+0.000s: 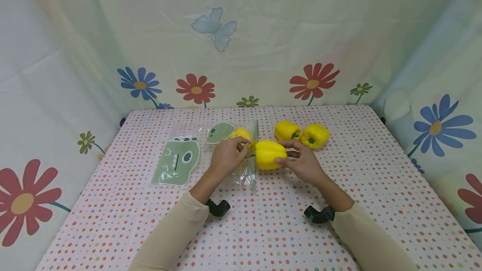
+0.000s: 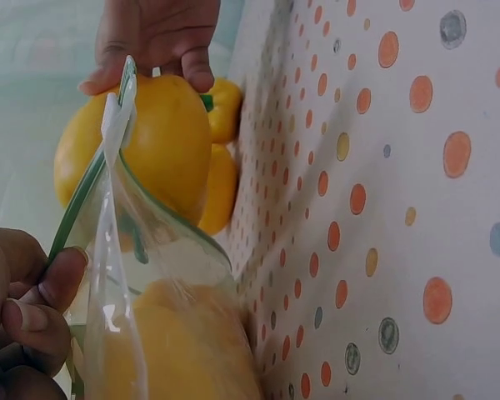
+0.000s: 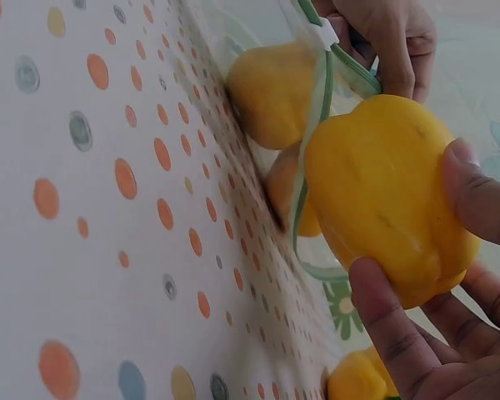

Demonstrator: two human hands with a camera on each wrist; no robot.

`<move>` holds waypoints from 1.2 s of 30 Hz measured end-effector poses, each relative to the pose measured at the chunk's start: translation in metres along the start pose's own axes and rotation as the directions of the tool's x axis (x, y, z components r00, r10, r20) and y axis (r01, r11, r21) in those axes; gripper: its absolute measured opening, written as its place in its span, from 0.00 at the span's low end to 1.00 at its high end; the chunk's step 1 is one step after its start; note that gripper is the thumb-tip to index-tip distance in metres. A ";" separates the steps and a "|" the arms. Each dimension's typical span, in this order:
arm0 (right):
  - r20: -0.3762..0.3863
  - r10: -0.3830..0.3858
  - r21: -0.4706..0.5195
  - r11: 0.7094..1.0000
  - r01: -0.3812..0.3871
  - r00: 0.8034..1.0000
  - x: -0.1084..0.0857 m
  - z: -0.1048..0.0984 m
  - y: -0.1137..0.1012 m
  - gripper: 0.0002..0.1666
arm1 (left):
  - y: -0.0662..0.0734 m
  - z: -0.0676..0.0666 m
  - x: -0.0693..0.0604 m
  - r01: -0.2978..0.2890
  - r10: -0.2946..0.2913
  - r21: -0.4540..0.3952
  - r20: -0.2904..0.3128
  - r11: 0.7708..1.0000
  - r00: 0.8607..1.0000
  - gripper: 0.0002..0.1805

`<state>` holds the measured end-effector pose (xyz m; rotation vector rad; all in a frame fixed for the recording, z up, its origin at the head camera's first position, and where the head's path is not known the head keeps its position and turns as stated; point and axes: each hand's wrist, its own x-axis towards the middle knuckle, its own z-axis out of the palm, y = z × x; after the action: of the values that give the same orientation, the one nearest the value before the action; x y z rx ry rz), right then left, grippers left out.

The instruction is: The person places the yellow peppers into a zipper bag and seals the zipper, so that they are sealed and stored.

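My left hand [image 1: 229, 154] pinches the green-edged rim of a clear zip bag [image 2: 117, 308], whose mouth stands open toward the right. Inside the bag lie yellow bell peppers [image 3: 273, 93], seen through the plastic. In my right hand [image 1: 306, 164] is another yellow bell pepper [image 1: 270, 155], gripped from its right side with the stem pointing left at the bag's mouth. The right wrist view shows this pepper [image 3: 392, 196] overlapping the rim, with the thumb and fingers around its near end. A white slider [image 3: 323, 33] sits on the rim near my left hand.
Two yellow peppers [image 1: 287, 130] [image 1: 315, 136] lie behind my right hand. Left of the bag in use are a flat clear bag with a green monster print [image 1: 176, 161] and a green printed piece [image 1: 220, 132]. The dotted table [image 1: 263, 229] meets a floral curtain [image 1: 241, 45].
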<state>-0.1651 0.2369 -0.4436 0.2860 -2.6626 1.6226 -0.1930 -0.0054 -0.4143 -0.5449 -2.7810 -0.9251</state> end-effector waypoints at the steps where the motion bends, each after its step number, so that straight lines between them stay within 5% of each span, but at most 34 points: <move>1: 0.005 -0.001 0.000 1.000 0.001 1.000 0.000 0.001 0.000 0.37 | 0.000 0.000 0.000 0.000 -0.001 0.001 0.001 1.000 1.000 0.13; 36: 0.066 0.042 0.006 0.999 -0.043 0.997 0.018 0.022 -0.001 0.40 | 0.003 -0.001 -0.001 0.013 -0.013 0.013 0.007 1.000 1.000 0.14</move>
<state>-0.1813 0.2148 -0.4510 0.2898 -2.7298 1.6636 -0.1914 -0.0045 -0.4120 -0.5292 -2.7983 -0.9086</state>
